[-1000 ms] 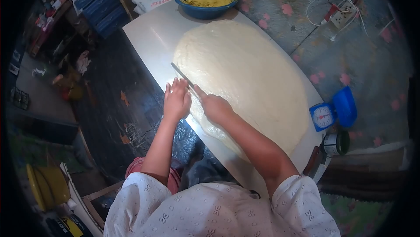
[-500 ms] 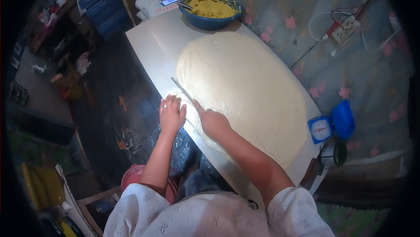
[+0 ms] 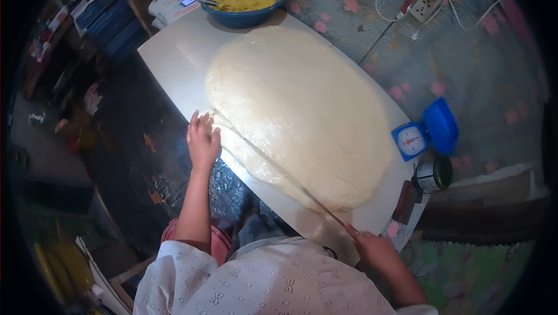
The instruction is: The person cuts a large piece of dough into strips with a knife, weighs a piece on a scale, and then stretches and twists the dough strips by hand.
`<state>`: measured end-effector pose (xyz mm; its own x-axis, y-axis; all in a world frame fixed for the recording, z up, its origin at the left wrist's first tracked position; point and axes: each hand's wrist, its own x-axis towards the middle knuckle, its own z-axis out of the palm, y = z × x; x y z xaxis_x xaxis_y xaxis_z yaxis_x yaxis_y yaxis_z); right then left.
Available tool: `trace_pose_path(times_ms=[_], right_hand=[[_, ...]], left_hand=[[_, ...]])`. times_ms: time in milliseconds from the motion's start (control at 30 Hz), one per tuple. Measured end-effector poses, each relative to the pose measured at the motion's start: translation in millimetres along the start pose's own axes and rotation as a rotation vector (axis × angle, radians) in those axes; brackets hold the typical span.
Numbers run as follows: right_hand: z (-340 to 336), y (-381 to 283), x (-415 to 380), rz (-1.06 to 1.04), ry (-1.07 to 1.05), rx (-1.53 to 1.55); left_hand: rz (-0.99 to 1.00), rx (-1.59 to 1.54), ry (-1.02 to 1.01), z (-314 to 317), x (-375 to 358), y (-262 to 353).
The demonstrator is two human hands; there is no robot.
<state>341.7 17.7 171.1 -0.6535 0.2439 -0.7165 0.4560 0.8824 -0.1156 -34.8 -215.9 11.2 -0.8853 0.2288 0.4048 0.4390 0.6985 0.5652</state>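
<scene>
A large flat sheet of pale dough (image 3: 296, 108) covers most of a long white board (image 3: 174, 62). My left hand (image 3: 202, 139) rests flat on the dough strip at the board's near left edge, fingers apart. My right hand (image 3: 376, 249) is down at the board's near right corner, closed on the handle of a long thin knife (image 3: 322, 207). The blade lies on the dough near its front edge. A cut line (image 3: 256, 149) runs from beside my left hand toward the knife, parting a narrow strip from the sheet.
A blue bowl of yellow filling (image 3: 241, 1) with a utensil in it stands at the board's far end. A blue kitchen scale (image 3: 421, 135) and a small tin (image 3: 431, 175) sit right of the board. A power strip with cables (image 3: 421, 1) lies on the flowered floor mat.
My right hand has drawn the knife back along the dough's front edge from beside my left hand to the near right corner, leaving a long cut. My left hand stayed on the strip.
</scene>
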Motion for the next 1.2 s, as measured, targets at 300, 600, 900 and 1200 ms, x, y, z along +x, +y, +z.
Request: trace_pose_path(times_ms=[300,600,900,1200], right_hand=[[-65,14,9,-0.175,0.308,0.409],[-163,-215,295,-0.487,0.423,0.182],[-145,-233,356,-0.441,0.386,-0.017],[-51,-68,161,-0.209,0.257,-0.066]], left_hand=[[-0.090,0.069,-0.273,6,47,32],[-0.017,0.204,-0.376,39,64,14],[-0.372,-0.115,-0.369,41,95,26],[-0.269,0.299,-0.403,59,90,19]])
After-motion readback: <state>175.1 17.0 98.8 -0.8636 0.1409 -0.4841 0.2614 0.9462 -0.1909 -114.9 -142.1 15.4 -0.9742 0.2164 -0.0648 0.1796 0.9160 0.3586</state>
